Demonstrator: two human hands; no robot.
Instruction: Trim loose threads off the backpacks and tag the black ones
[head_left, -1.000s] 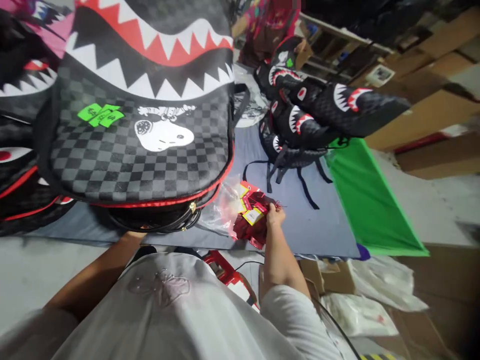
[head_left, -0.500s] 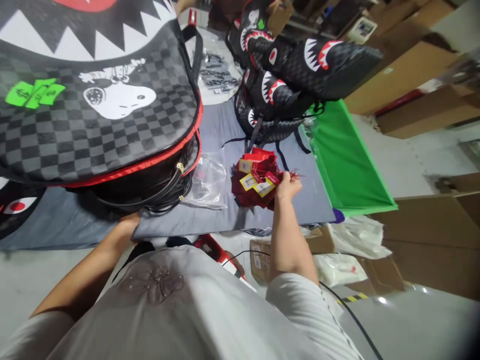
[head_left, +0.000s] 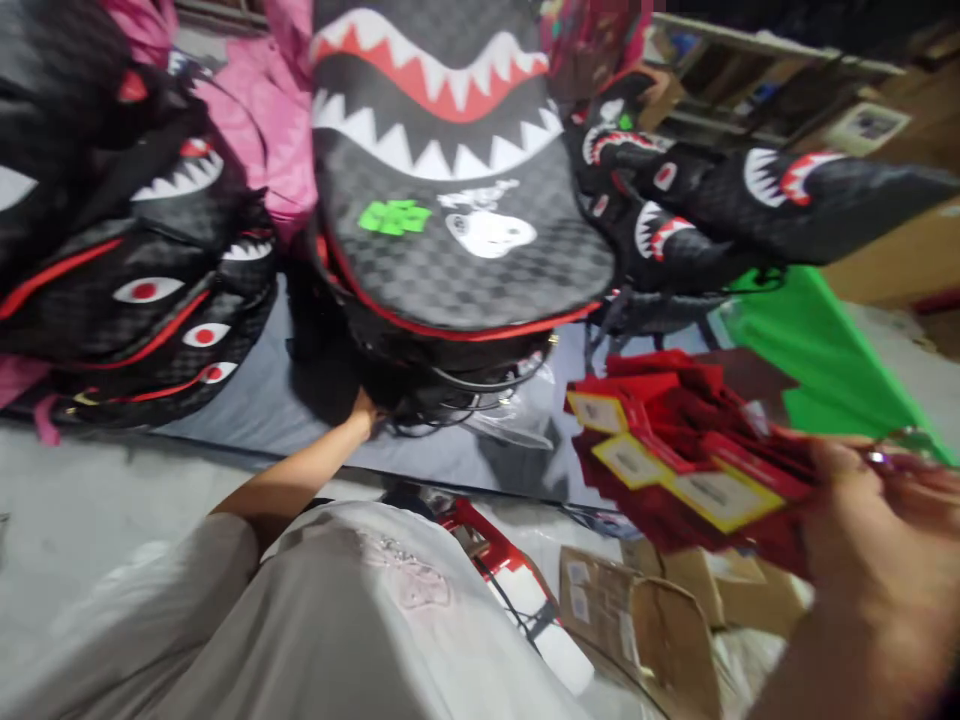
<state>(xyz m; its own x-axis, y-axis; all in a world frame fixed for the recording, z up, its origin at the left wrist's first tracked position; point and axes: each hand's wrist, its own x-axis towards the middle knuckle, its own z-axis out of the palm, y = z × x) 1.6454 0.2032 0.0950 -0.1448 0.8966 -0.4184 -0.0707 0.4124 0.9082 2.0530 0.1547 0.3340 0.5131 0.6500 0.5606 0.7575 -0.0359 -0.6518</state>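
My right hand (head_left: 881,530) is closed on a bunch of red hang tags (head_left: 679,440), some with yellow-edged white labels. It holds the tags up near the camera at the right, and they look blurred. My left hand (head_left: 365,415) is at the lower edge of a black and grey checkered backpack (head_left: 480,270), its fingers mostly hidden beside the bag. That backpack carries a shark-mouth print, a white dog's head and a green patch. A clear plastic bag (head_left: 517,415) lies partly under it.
More black shark-print backpacks (head_left: 172,290) are piled at the left, with pink bags (head_left: 262,120) behind them. Further shark-print bags (head_left: 787,195) lie at the right by a green fabric panel (head_left: 840,350). Cardboard boxes (head_left: 637,620) stand below the grey table (head_left: 247,390).
My right hand has lifted the red tags off the table, up toward the camera. The view has turned left, showing more backpacks. My left hand stays by the checkered backpack.
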